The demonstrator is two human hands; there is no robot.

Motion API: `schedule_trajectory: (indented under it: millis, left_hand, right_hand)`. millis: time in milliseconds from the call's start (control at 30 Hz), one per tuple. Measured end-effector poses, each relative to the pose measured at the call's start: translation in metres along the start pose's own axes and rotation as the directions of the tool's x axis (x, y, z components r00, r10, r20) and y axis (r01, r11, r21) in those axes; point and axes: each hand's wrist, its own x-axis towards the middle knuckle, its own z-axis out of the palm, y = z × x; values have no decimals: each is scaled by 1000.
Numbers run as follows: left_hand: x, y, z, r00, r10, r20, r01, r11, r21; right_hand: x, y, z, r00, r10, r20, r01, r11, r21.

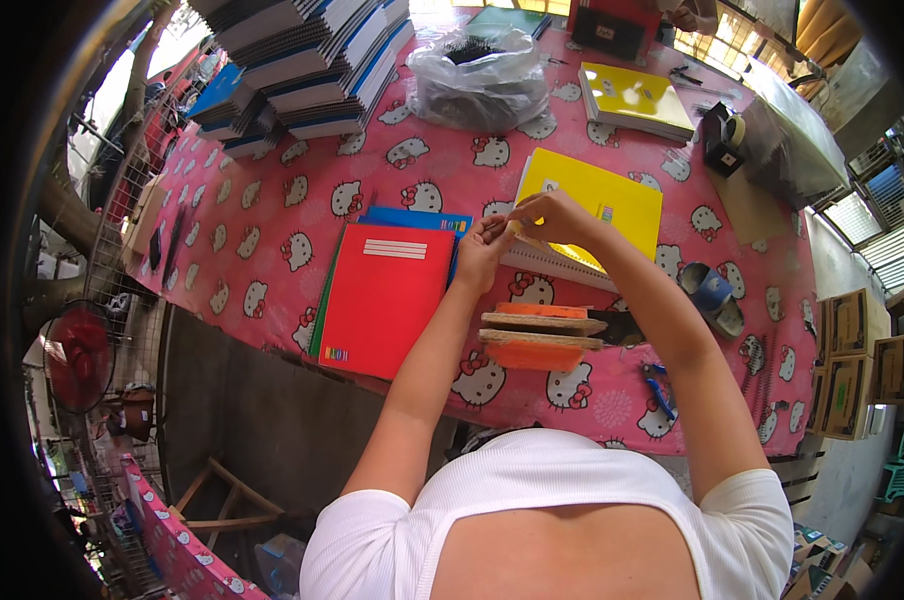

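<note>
My left hand [483, 254] and my right hand [555, 216] meet at the left edge of a yellow-covered notebook stack [627, 205]. The right fingers pinch together close to the left fingertips, which are curled with the palm turned partly up. Anything between them is too small to make out. Along the stack's near edge runs a row of binding holes or coil. Left of my left hand lies a red notebook [387, 300], with a blue notebook [417, 218] and a green edge peeking out beneath it. An orange-sided wooden block tool [540, 338] sits just in front of me.
Tall notebook stacks [312, 70] fill the far left, beside a plastic bag of black coils [477, 85]. Another yellow stack [634, 100] and a tape dispenser [722, 140] are far right. Blue-handled pliers [659, 390] and a blue tape roll [710, 290] lie nearer, on the pink patterned tablecloth [242, 185].
</note>
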Motion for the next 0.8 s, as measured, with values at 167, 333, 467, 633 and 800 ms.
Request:
schedule_trajectory:
  millis: [167,333,467,633,800]
  left_hand:
    - [-8,32,28,945,314,-94,-191,760,621]
    - [26,53,45,705,539,461,-681,335,651]
    - [-7,83,94,703,661,262,-624,397,673]
    - [-17,123,103,809,528,260,-577,624,528]
    - [-2,73,75,864,446,233,-498,823,274]
  right_hand:
    - [2,-48,-59,914,267,-306,-309,946,-98]
    - [-3,-139,-61,998,-16,-53,-4,930,-368]
    - [-68,-116,-102,778,-46,-627,-254,889,-381]
    - [-158,-8,-90,703,230,-673,-378,922,-80]
    - [-161,23,-21,587,568,-576,-346,820,456]
